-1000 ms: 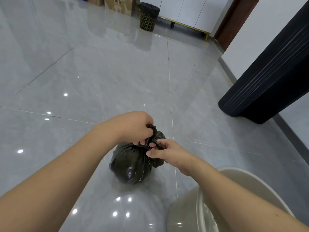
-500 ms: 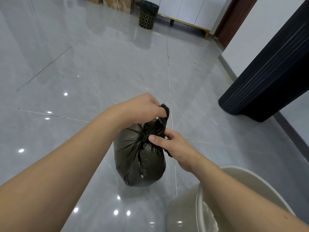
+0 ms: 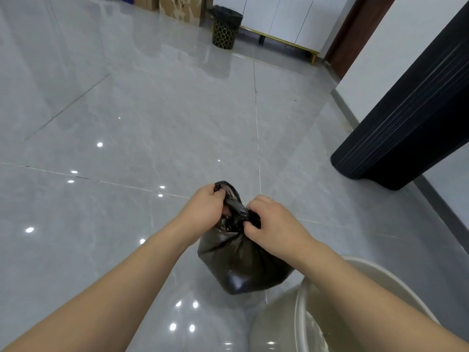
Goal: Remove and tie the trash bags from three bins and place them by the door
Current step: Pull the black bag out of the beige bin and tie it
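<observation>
The black trash bag (image 3: 241, 265) is thin, glossy, crinkled plastic; the grey floor tiles (image 3: 152, 118) are polished and mirror-smooth.

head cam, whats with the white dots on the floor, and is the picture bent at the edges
Head view: the white dots are lamp reflections on the glossy floor, sharpest left of the arms and in front of the beige bin; wide-angle distortion tilts the black panel and bends the tile seams; the bag, the left hand and the right hand are in focus; the far bin is softer.
</observation>
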`<state>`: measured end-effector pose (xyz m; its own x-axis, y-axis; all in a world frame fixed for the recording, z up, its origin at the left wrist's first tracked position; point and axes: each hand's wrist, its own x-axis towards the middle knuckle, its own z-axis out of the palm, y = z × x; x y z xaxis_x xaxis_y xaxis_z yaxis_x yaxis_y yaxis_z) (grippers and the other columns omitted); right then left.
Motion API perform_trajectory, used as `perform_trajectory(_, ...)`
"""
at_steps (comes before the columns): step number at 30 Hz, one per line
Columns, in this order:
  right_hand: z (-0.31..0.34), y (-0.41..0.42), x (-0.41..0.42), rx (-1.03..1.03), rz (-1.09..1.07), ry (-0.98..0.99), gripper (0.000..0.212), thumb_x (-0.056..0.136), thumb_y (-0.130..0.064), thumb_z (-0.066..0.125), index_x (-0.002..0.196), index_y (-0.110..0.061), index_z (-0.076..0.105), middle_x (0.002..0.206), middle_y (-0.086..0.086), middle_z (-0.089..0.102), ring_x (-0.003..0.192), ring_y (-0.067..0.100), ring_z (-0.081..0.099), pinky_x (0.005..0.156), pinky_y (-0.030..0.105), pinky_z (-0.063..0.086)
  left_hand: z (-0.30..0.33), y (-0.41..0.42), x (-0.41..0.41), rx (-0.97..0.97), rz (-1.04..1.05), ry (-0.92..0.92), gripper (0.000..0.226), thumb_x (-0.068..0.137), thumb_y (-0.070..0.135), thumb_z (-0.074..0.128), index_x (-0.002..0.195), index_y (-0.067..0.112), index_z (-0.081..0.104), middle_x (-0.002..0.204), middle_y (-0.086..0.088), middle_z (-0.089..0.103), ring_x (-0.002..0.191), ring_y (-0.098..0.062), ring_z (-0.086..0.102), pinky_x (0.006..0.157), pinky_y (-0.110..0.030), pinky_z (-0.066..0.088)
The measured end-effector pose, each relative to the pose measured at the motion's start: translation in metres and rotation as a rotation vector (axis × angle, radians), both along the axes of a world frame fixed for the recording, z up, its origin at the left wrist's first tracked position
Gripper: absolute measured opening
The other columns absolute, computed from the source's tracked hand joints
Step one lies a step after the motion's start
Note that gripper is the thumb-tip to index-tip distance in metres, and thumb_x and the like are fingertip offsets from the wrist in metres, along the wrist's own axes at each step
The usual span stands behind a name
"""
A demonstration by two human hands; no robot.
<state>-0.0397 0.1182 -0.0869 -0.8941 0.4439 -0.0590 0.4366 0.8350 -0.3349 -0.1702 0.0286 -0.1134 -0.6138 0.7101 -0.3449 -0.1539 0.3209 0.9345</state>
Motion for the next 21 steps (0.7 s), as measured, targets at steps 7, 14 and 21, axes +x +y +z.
perform_trajectory(7, -0.003, -0.002, 0.011, 0.176, 0.122, 0.118, 0.033, 0.089, -0.017, 0.047, 0.121, -0.023, 0.05, 0.097, -0.002, 0.062, 0.088, 0.019, 0.056, 0.076, 0.034, 0.047, 0.002, -0.004, 0.003, -0.045, -0.07, -0.162, 0.029, 0.104, 0.022, 0.036, 0.107, 0.011, 0.063, 0.056, -0.003, 0.069, 0.064, -0.018, 0.064, 0.056, -0.023, 0.05)
perform_trajectory(14, -0.003, 0.006, 0.008, 0.017, -0.112, 0.153, 0.018, 0.093, -0.023, 0.054, 0.1, -0.019, 0.07, 0.096, -0.003, 0.057, 0.09, 0.011, 0.053, 0.078, 0.021, 0.039, 0.003, -0.013, 0.012, -0.079, -0.072, -0.095, 0.039, 0.069, 0.043, 0.067, 0.1, 0.021, 0.058, 0.091, -0.009, 0.074, 0.082, -0.022, 0.067, 0.08, -0.041, 0.05)
perform_trajectory(21, 0.007, 0.006, 0.0, -0.41, -0.294, -0.063, 0.019, 0.096, -0.024, 0.051, 0.084, -0.016, 0.064, 0.081, -0.002, 0.059, 0.075, 0.013, 0.054, 0.064, 0.024, 0.041, -0.009, -0.013, 0.025, -0.184, -0.171, 0.641, 0.008, 0.081, 0.036, 0.057, 0.089, 0.035, 0.058, 0.083, 0.017, 0.063, 0.099, -0.008, 0.052, 0.091, -0.033, 0.024)
